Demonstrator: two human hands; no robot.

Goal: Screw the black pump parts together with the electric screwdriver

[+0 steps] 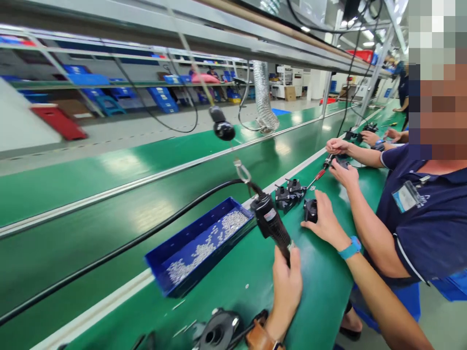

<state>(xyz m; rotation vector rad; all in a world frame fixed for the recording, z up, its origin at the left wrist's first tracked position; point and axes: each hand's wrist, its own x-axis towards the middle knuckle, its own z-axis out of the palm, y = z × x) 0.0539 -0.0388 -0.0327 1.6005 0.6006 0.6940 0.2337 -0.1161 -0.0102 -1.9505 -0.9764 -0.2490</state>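
My left hand (286, 287), with a brown watch strap at the wrist, is closed around the lower end of a black electric screwdriver (272, 221). The screwdriver hangs from a metal clip (242, 171), and its tip is hidden by the hand. My right hand (326, 221), wearing a teal wristband, grips a small black plastic housing (310, 210) just above the green bench. Left of the screwdriver, a blue tray (160, 279) holds many small silver screws (204, 250). A larger black round part (219, 330) lies at the bottom edge beside my left wrist.
Several black housings (290, 193) stand together beyond the tray. A co-worker's hands (345, 172) work at the right, near a red-handled screwdriver (320, 175). A thick black cable (120, 250) crosses the green bench (233, 296). A black balancer weight (223, 129) hangs overhead.
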